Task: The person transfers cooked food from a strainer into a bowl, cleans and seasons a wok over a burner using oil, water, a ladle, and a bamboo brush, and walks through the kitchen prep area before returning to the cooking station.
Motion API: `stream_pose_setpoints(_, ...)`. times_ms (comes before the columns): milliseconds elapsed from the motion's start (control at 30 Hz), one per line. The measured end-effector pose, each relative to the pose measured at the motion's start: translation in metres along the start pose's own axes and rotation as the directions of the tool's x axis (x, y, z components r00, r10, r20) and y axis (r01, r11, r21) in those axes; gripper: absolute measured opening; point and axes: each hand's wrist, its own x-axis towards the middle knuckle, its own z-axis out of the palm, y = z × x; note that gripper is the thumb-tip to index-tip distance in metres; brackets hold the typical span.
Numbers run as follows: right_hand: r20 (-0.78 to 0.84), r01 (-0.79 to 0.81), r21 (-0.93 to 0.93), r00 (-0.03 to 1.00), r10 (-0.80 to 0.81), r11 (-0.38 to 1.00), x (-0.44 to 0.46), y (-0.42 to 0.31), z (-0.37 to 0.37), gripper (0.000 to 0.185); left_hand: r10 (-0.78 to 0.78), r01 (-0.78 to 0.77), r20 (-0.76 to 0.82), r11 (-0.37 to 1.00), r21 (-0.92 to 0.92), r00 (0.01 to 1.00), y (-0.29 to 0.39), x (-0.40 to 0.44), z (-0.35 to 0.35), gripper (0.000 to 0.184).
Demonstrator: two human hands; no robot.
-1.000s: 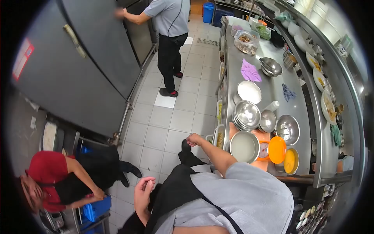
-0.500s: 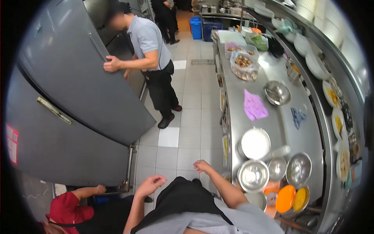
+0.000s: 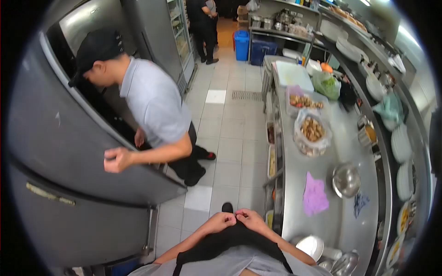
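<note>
My left hand (image 3: 221, 222) and my right hand (image 3: 251, 220) meet in front of my body, at the top of the black apron (image 3: 230, 248). Fingers of both hands are closed in a pinch, with the tips almost touching. Whatever lies between them, if anything, is too small or hidden to make out. Beyond my hands, a black shoe (image 3: 227, 207) shows on the tiled floor (image 3: 230, 156).
At left, a person in a grey shirt (image 3: 154, 99) leans into a fridge, one hand by its grey door (image 3: 69, 133). The steel counter (image 3: 294, 221) at right carries a purple cloth (image 3: 315, 195), a metal bowl (image 3: 346, 180) and a bag of chopped food (image 3: 313, 130).
My hands have come together from apart. The view has moved forward along the counter. The person at the fridge is closer and leans further in; the person in red is out of view.
</note>
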Motion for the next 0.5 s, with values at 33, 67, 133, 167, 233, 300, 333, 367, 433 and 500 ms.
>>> stream_pose_setpoints(33, -0.003, 0.013, -0.009, 1.0, -0.013, 1.0, 0.026, -0.009, -0.017, 0.023, -0.01, 0.009, 0.005, 0.999, 0.049, 1.0, 0.015, 0.023, -0.021, 0.014)
stream_pose_setpoints(67, -0.075, 0.02, 0.01, 0.997, -0.019, 1.0, 0.042, -0.012, -0.03, 0.022, -0.038, 0.037, 0.015, 0.996, 0.087, 0.999, 0.026, 0.038, -0.034, 0.016)
stream_pose_setpoints(133, -0.156, 0.018, 0.04, 0.988, -0.012, 0.999, 0.074, -0.021, -0.054, 0.022, -0.068, 0.067, 0.012, 0.995, 0.073, 0.998, 0.041, 0.069, -0.068, 0.016)
stream_pose_setpoints(167, -0.158, -0.007, 0.096, 0.987, 0.022, 0.995, 0.094, -0.025, -0.067, 0.022, -0.094, 0.094, 0.008, 0.994, 0.064, 0.996, 0.047, 0.084, -0.086, 0.017)
stream_pose_setpoints(233, -0.169, -0.035, 0.154, 0.984, 0.062, 0.987, 0.137, -0.032, -0.103, 0.022, -0.077, 0.079, -0.021, 0.989, 0.122, 0.997, 0.07, 0.123, -0.115, 0.02)
stream_pose_setpoints(300, -0.144, -0.06, 0.348, 0.983, 0.117, 0.936, 0.186, -0.035, -0.14, 0.02, -0.131, 0.142, -0.128, 0.987, 0.077, 0.983, 0.091, 0.17, -0.144, 0.022)
stream_pose_setpoints(333, -0.156, -0.034, 0.414, 0.982, 0.107, 0.91, 0.212, -0.03, -0.159, 0.019, -0.118, 0.137, -0.15, 0.983, 0.124, 0.982, 0.095, 0.195, -0.157, 0.027)
stream_pose_setpoints(367, -0.147, -0.029, 0.419, 0.984, 0.099, 0.907, 0.236, -0.027, -0.179, 0.019, -0.123, 0.144, -0.16, 0.981, 0.13, 0.979, 0.097, 0.221, -0.173, 0.027)
stream_pose_setpoints(433, -0.154, -0.022, 0.417, 0.984, 0.094, 0.909, 0.292, -0.021, -0.226, 0.019, -0.172, 0.211, -0.188, 0.953, 0.215, 0.967, 0.1, 0.276, -0.207, 0.029)
stream_pose_setpoints(500, -0.138, -0.015, 0.378, 0.988, 0.072, 0.926, 0.353, -0.026, -0.28, 0.02, -0.155, 0.208, -0.227, 0.951, 0.231, 0.961, 0.111, 0.331, -0.243, 0.033)
